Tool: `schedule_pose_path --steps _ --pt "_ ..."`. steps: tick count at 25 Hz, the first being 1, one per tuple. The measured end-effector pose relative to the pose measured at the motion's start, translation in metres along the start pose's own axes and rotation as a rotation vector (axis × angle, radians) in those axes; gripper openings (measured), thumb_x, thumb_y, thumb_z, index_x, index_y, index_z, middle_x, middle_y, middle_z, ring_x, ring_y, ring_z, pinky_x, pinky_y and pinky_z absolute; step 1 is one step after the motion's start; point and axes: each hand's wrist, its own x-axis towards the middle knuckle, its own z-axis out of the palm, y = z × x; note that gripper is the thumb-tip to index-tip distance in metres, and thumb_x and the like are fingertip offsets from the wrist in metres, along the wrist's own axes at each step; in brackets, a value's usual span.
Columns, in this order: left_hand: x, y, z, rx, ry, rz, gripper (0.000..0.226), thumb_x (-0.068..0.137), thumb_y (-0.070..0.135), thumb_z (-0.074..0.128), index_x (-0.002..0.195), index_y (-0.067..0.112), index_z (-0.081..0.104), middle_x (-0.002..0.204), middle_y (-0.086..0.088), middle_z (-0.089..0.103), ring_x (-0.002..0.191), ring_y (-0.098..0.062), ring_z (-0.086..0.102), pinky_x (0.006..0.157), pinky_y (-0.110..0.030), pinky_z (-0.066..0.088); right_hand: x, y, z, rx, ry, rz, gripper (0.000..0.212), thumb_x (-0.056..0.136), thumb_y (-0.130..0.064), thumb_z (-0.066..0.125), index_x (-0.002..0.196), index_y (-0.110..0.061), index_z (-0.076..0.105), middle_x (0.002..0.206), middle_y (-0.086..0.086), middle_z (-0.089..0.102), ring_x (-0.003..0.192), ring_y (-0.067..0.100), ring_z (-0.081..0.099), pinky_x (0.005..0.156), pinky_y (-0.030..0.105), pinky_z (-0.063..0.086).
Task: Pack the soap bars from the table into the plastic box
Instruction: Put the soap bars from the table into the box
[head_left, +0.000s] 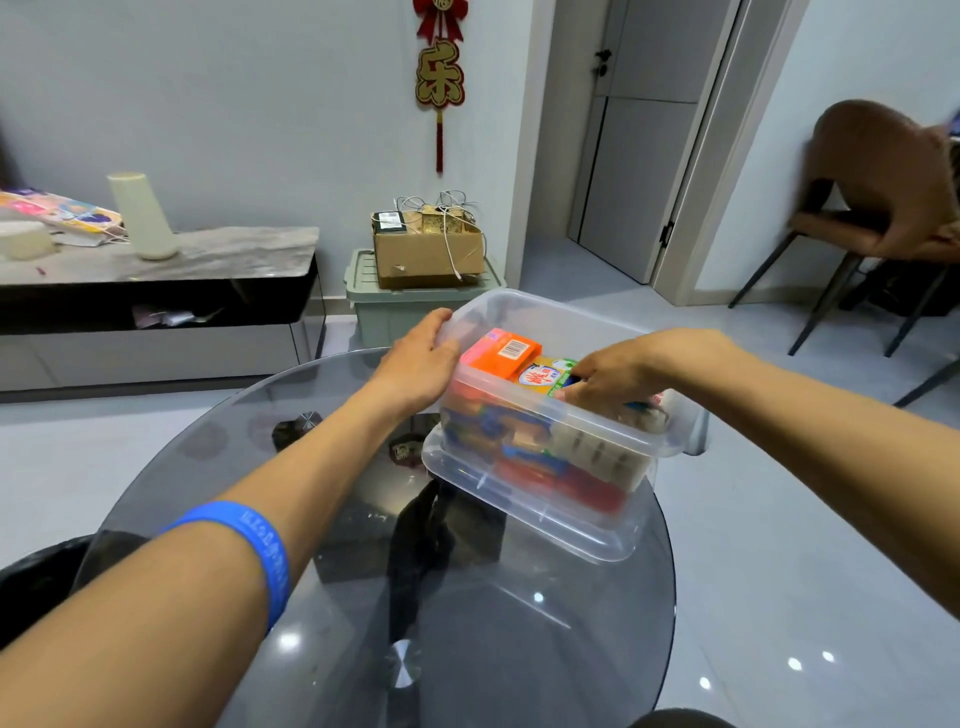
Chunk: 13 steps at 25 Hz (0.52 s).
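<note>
A clear plastic box stands tilted on the round dark glass table, its left end raised. Several wrapped soap bars fill it; an orange bar with a barcode lies on top, beside a white and blue bar. My left hand grips the box's left rim. My right hand reaches into the box from the right, fingers curled down onto the packed bars; what it holds is hidden.
Behind the table a cardboard box sits on a green storage bin. A low cabinet with a cream vase runs along the left wall. A brown chair stands at the right.
</note>
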Motion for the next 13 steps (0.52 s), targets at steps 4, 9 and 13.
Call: schedule_pose_path --steps 4,9,13 --pt "-0.007 -0.001 0.003 0.010 0.019 0.006 0.053 0.091 0.033 0.036 0.144 0.026 0.035 0.146 -0.007 0.047 0.125 -0.030 0.047 0.106 -0.048 0.038 0.022 -0.019 0.001 0.078 0.062 -0.043 0.089 0.066 -0.064 0.068 0.141 -0.027 0.038 0.138 0.005 0.052 0.121 0.029 0.051 0.104 0.046 0.040" --pt "-0.001 -0.007 0.003 -0.027 0.022 0.036 0.053 0.091 0.034 0.036 0.144 0.028 0.034 0.144 -0.006 0.047 0.121 -0.026 0.049 0.099 -0.045 0.041 0.053 -0.036 0.020 -0.149 0.099 0.031 0.056 0.098 -0.047 0.029 0.145 -0.016 0.029 0.144 0.014 0.045 0.128 0.037 0.046 0.105 0.046 0.031" --pt "-0.004 -0.008 0.003 0.003 0.014 0.048 0.052 0.093 0.033 0.034 0.145 0.028 0.033 0.145 -0.006 0.046 0.122 -0.028 0.048 0.101 -0.048 0.041 0.047 -0.035 0.030 -0.148 0.410 -0.072 0.043 0.098 -0.039 0.037 0.127 -0.008 0.042 0.124 0.018 0.059 0.110 0.036 0.056 0.086 0.044 0.037"
